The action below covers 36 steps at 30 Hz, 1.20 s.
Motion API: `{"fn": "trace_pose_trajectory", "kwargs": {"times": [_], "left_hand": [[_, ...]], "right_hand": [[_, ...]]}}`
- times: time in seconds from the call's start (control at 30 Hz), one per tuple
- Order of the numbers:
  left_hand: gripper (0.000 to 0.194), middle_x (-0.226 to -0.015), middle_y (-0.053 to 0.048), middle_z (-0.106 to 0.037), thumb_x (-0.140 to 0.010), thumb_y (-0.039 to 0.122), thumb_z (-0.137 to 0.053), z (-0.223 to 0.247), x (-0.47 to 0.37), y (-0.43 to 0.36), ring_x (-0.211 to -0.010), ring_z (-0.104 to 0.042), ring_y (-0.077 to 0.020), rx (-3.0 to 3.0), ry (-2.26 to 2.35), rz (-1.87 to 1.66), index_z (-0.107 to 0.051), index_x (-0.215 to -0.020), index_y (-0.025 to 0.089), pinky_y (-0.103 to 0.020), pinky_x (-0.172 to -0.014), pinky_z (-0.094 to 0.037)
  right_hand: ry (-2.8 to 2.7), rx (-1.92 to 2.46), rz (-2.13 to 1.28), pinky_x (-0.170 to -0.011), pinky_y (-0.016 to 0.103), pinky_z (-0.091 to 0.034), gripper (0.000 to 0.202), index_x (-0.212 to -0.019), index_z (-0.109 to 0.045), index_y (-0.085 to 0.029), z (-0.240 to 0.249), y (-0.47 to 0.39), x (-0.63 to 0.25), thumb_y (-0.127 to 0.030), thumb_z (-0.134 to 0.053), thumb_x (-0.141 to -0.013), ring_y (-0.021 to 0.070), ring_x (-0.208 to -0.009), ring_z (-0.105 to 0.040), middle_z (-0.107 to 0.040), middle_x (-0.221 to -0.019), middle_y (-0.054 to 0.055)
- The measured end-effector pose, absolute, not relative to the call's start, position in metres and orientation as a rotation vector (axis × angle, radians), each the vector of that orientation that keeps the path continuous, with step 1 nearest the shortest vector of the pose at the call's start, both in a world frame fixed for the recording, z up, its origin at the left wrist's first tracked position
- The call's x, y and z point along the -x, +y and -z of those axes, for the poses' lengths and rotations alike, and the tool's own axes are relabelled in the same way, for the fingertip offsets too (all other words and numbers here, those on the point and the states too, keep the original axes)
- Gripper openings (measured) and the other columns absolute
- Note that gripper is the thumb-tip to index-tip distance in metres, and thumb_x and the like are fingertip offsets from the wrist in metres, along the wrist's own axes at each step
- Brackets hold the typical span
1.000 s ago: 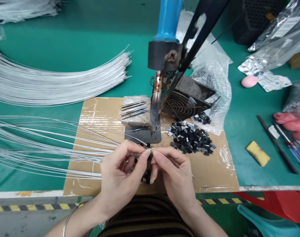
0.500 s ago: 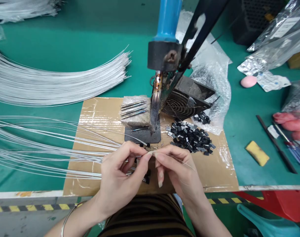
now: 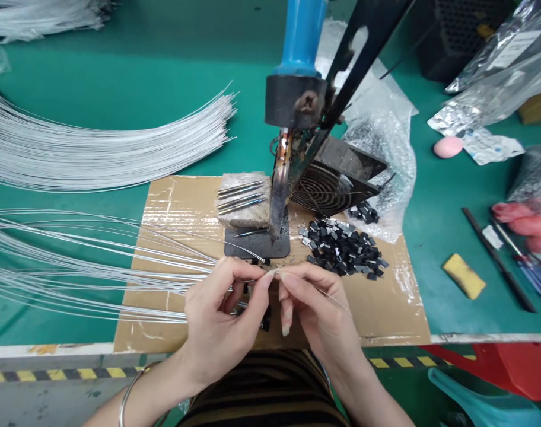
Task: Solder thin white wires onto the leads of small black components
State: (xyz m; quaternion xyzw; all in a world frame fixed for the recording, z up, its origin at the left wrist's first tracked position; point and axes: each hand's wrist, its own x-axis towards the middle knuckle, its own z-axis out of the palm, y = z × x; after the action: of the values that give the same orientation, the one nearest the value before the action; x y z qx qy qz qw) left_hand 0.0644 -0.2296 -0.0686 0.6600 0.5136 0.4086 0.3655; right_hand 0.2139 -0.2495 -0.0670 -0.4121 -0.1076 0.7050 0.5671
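My left hand (image 3: 219, 320) and my right hand (image 3: 317, 311) meet over the front of a taped cardboard sheet (image 3: 172, 207). Both pinch the end of a thin white wire (image 3: 119, 267) that runs off to the left; what sits between the fingertips is too small to make out. A fine strand trails right from my right hand. A few small black parts (image 3: 265, 323) lie under my hands. A pile of black components (image 3: 344, 252) sits just beyond my right hand. A soldering iron (image 3: 282, 184) with a blue handle (image 3: 302, 35) stands upright behind my fingertips.
Bundles of white wires (image 3: 96, 142) fan across the green table on the left. A small fan (image 3: 330, 184), crumpled plastic bag (image 3: 381, 136), yellow sponge (image 3: 465, 276), pink egg-shaped object (image 3: 448, 146), tools (image 3: 499, 261) and foil bags (image 3: 497, 77) lie right. Another person's fingers (image 3: 526, 228) show at the right edge.
My hands stay together at the wire end; the right fingers have shifted slightly around the tip. Nothing else has moved.
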Motion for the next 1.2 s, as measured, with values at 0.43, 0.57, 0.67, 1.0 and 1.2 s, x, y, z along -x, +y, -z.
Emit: {"fn": "trace_pose_trajectory", "kwargs": {"times": [0.43, 0.57, 0.67, 1.0, 1.2], "left_hand": [[0.012, -0.069, 0.005, -0.067, -0.093, 0.014, -0.071, 0.065, -0.071, -0.228, -0.055, -0.058, -0.0078, -1.534, 1.363, -1.032, -0.069, -0.091, 0.025, -0.016, -0.047, -0.042], [0.009, -0.07, 0.005, -0.071, -0.089, 0.015, -0.075, 0.056, -0.068, -0.219, -0.055, -0.059, -0.0054, -1.46, 1.419, -1.024, -0.071, -0.087, 0.024, -0.011, -0.05, -0.046], [0.009, -0.07, 0.006, -0.071, -0.087, 0.014, -0.075, 0.051, -0.066, -0.212, -0.057, -0.06, -0.0035, -1.409, 1.419, -1.018, -0.074, -0.087, 0.024, -0.007, -0.054, -0.048], [0.012, -0.071, 0.007, -0.071, -0.088, 0.013, -0.075, 0.051, -0.064, -0.214, -0.058, -0.059, -0.0031, -1.415, 1.346, -1.01, -0.076, -0.086, 0.025, -0.006, -0.055, -0.047], [0.009, -0.07, 0.006, -0.068, -0.09, 0.016, -0.075, 0.053, -0.061, -0.215, -0.056, -0.053, -0.0058, -1.465, 1.349, -0.973, -0.075, -0.086, 0.024, -0.014, -0.05, -0.042]], "right_hand": [[-0.237, 0.954, -1.575, -0.049, 0.016, -0.06, 0.009, -0.09, -0.088, -0.024, 0.071, -0.255, -0.204, -0.031, -0.083, -0.088, 0.0067, -0.05, -0.064, -0.074, -0.071, -0.001], [-0.418, 1.032, -1.409, -0.052, 0.027, -0.065, 0.053, -0.099, -0.088, -0.02, 0.072, -0.261, -0.234, -0.056, -0.049, -0.105, 0.017, -0.064, -0.072, -0.077, -0.079, 0.007], [-0.604, 1.263, -1.077, -0.048, 0.028, -0.06, 0.06, -0.094, -0.088, -0.021, 0.074, -0.267, -0.259, -0.053, -0.04, -0.109, 0.0163, -0.058, -0.068, -0.074, -0.074, 0.007], [-1.604, 1.871, -0.349, -0.071, 0.033, -0.053, 0.007, -0.098, -0.079, -0.019, 0.088, -0.254, -0.271, -0.018, -0.077, -0.091, 0.0178, -0.074, -0.062, -0.063, -0.075, -0.001], [-1.521, 1.988, -0.424, -0.065, 0.03, -0.048, 0.004, -0.089, -0.077, -0.023, 0.088, -0.253, -0.268, -0.019, -0.077, -0.09, 0.0144, -0.062, -0.057, -0.06, -0.069, -0.005]]}}
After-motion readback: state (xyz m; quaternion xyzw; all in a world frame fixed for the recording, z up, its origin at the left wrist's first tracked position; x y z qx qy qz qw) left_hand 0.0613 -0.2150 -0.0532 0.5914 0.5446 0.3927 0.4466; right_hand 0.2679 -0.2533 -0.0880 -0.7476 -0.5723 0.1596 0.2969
